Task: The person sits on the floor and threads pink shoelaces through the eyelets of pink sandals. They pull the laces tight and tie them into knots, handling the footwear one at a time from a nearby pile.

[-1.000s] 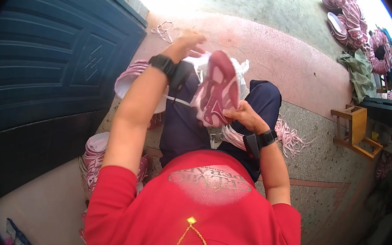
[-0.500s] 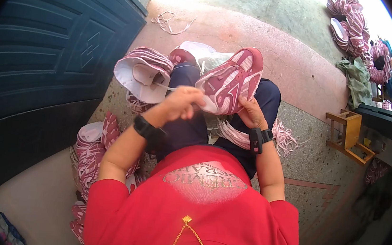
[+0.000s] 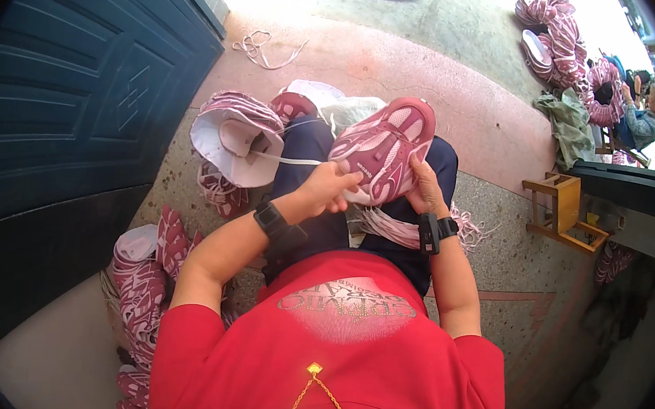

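A pink and white sneaker upper [image 3: 387, 151] is held above my lap, its toe pointing away from me. My right hand [image 3: 426, 191] grips its right side, thumb on the outer face. At the near left edge of the upper, my left hand [image 3: 327, 190] is closed, thumb and finger pinching there; the other fingers curl in. A white lace [image 3: 296, 160] stretches from the left toward the upper beside my left hand; where its end goes is hidden. A bundle of pale pink laces [image 3: 393, 229] lies across my right thigh.
Nested sneaker uppers [image 3: 236, 141] stand by my left knee, with more stacked uppers [image 3: 137, 284] below. A loose lace [image 3: 260, 50] lies on the floor near a dark blue door [image 3: 93, 76]. To the right are a wooden stool [image 3: 565, 209] and, farther off, upper bundles and a seated person [image 3: 644, 118].
My left hand has moved right and in against the upper's edge, its motion blur gone. The upper has shifted slightly nearer and tilted a little. The whole view has turned slightly.
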A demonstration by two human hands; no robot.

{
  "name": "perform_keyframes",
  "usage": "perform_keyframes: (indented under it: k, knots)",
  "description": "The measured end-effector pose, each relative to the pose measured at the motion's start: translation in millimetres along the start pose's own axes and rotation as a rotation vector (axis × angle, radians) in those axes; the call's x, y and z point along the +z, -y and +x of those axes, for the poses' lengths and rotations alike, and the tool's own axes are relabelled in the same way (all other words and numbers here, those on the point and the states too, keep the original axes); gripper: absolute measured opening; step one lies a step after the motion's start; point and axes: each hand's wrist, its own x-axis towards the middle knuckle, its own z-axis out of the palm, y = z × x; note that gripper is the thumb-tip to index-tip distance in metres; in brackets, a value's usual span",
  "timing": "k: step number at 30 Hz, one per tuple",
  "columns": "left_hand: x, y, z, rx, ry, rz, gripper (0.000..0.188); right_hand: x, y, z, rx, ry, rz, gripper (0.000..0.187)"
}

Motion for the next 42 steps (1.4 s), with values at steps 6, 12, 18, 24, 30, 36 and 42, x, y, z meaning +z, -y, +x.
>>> perform_keyframes:
  k: [6,12,18,24,30,36,42]
  knots:
    - [-41.2,-8.9,8.1,1.011,-0.526,1.071,0.034,11.7,5.7,16.1,-0.066,-0.005,-0.07,0.035]
    - [-34.2,-11.0,26.9,0.46,-0.306,1.191,0.033,14.2,8.0,32.7,-0.048,0.083,-0.134,0.039]
    - [-15.9,44.4,29.7,0.439,-0.364,1.228,0.018,25.7,6.0,31.7,-0.057,-0.033,-0.422,0.028]
    - [-28.3,17.8,42.7,0.5,-0.558,0.993,0.019,24.7,25.7,13.3,-0.261,-0.251,-1.009,0.031]
    - [-51.7,15.9,36.8,0.328,-0.262,0.003,0.014,6.9,47.9,-30.0,-0.235,-0.201,-0.988,0.034]
    - [-46.7,4.8,33.5,0.308,-0.235,0.012,0.015,-6.8,57.4,-10.0,-0.149,-0.086,-0.956,0.024]
    - [-33.5,-6.4,34.9,0.142,-0.404,0.178,0.017,-37.4,52.2,152.3,-0.338,0.143,-1.353,0.041]
